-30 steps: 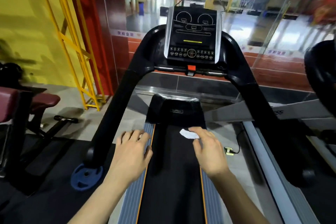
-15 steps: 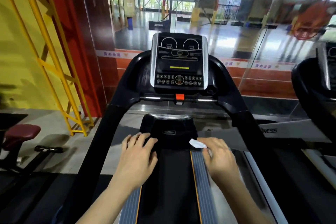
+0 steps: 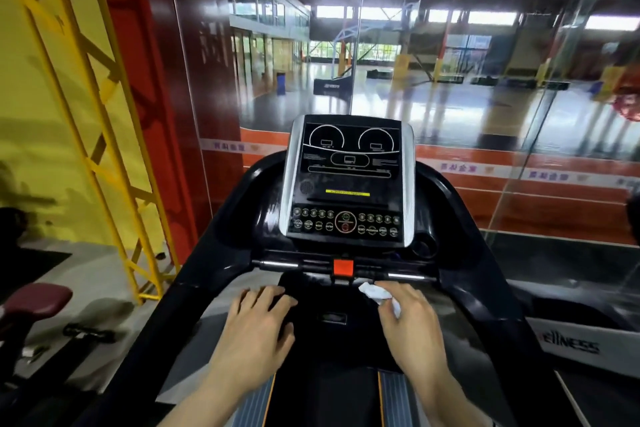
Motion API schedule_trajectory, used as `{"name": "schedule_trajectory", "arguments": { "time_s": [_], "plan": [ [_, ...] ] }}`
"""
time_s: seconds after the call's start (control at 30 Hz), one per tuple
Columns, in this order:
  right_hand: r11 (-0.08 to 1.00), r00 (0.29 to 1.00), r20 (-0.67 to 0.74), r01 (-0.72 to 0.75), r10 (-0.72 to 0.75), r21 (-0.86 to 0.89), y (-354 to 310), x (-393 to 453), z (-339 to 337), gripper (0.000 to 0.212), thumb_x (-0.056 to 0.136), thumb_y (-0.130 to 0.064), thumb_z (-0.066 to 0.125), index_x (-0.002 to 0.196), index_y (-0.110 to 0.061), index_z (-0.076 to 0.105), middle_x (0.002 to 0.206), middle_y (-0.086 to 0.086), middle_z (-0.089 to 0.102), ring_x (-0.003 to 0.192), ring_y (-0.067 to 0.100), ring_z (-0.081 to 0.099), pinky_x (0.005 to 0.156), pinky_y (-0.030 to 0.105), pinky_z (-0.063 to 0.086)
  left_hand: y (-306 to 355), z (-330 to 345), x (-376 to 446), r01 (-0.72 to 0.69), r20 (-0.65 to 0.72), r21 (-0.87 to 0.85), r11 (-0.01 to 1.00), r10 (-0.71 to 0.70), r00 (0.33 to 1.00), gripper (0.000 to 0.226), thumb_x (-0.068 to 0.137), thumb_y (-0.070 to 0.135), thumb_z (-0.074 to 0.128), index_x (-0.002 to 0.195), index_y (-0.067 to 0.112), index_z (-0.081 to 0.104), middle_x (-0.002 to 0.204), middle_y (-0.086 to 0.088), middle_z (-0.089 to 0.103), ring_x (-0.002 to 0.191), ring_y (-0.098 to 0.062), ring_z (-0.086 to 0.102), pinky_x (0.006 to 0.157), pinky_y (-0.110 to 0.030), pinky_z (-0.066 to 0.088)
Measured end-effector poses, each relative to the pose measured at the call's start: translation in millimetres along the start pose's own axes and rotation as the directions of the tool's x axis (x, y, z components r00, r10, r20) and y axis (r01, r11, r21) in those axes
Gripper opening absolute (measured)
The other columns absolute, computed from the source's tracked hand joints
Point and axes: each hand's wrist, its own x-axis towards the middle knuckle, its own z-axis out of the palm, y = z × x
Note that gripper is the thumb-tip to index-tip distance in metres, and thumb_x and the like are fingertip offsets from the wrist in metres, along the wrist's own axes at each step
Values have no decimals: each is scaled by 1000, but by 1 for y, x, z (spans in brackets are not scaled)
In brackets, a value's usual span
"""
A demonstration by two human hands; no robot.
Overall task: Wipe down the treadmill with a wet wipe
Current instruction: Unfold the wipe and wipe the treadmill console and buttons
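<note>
**Q.** What does the head view show, and where is the wipe?

**A.** I stand on the treadmill (image 3: 491,291), facing its console (image 3: 346,180). The wet wipe (image 3: 375,293) is bunched white under the fingertips of my right hand (image 3: 412,322), just below the red safety key (image 3: 343,267) and the crossbar that carries it. My fingers are curled down over the wad and pinch it. Whether the wipe touches the black plastic beneath, I cannot tell.

**Q.** And the other hand?

**A.** My left hand (image 3: 258,326) holds nothing. Its fingers are nearly straight, spread a little, reaching forward over the dark motor cover (image 3: 332,319) — resting or hovering, the view does not settle which.

**Q.** Which step is in hand?

**A.** By my judgement, the wipe is being brought to the upper parts: crossbar, console and handrails (image 3: 207,288). The hands are level with the base of the console, not down at the belt (image 3: 325,399).

**Q.** What does the next move call for?

**A.** Probably raising the wad onto the crossbar or the button panel and drawing it across with flat, even pressure — lightly over the keys, so none is pushed, and clear of the red key. The free hand could steady me on a rail.
</note>
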Motion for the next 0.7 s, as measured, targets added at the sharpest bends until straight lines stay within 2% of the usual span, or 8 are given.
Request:
{"name": "schedule_trajectory", "arguments": {
  "time_s": [0.17,0.3,0.4,0.5,0.57,0.63,0.7],
  "plan": [
    [999,999,-25,34,-34,-7,6,74,11,39,92,-13,52,115,-39,68,103,-22,64,102,2,55,83,27,52,-12,24,70,-8,-49,18,1000,9,999,34,86,43,53,117,36,64,116,12,60,107,-17,60,101,-40,45],
    [996,995,-49,84,-86,-33,12,146,20,39,92,-11,54,116,-38,69,108,-24,66,106,1,58,87,24,52,-30,46,142,-29,-99,17,999,30,995,35,84,42,52,116,35,64,116,11,60,110,-18,60,104,-36,30],
    [991,991,-65,116,-120,-66,13,206,29,37,94,-13,55,117,-39,68,110,-24,65,106,0,58,85,24,53,-51,60,199,-27,-109,-2,1000,26,994,39,85,44,46,118,35,63,120,12,60,112,-17,58,103,-35,29],
    [988,989,-61,131,-136,-80,13,271,41,37,97,-19,51,119,-45,65,112,-27,63,107,0,57,81,27,54,-76,72,255,-46,-153,-7,999,44,987,37,83,43,49,116,34,63,119,13,59,110,-15,58,104,-34,28],
    [986,985,-84,144,-151,-88,11,315,53,37,97,-19,51,119,-46,65,107,-25,63,103,0,56,78,23,52,-94,80,292,-63,-175,-13,998,60,983,33,83,42,53,115,34,62,118,13,59,109,-15,58,105,-34,29],
    [984,978,-129,151,-163,-100,9,352,65,38,97,-16,50,118,-44,67,95,-21,63,93,4,56,69,18,44,-110,89,327,-75,-179,-11,997,72,981,33,83,38,58,115,35,59,119,12,58,110,-16,58,106,-38,37],
    [981,972,-158,159,-175,-108,10,383,77,37,98,-17,50,117,-42,67,91,-20,62,91,4,56,68,18,43,-122,96,358,-74,-162,11,997,75,984,38,81,36,62,119,33,58,120,10,59,110,-18,59,102,-42,44]
  ]
}}
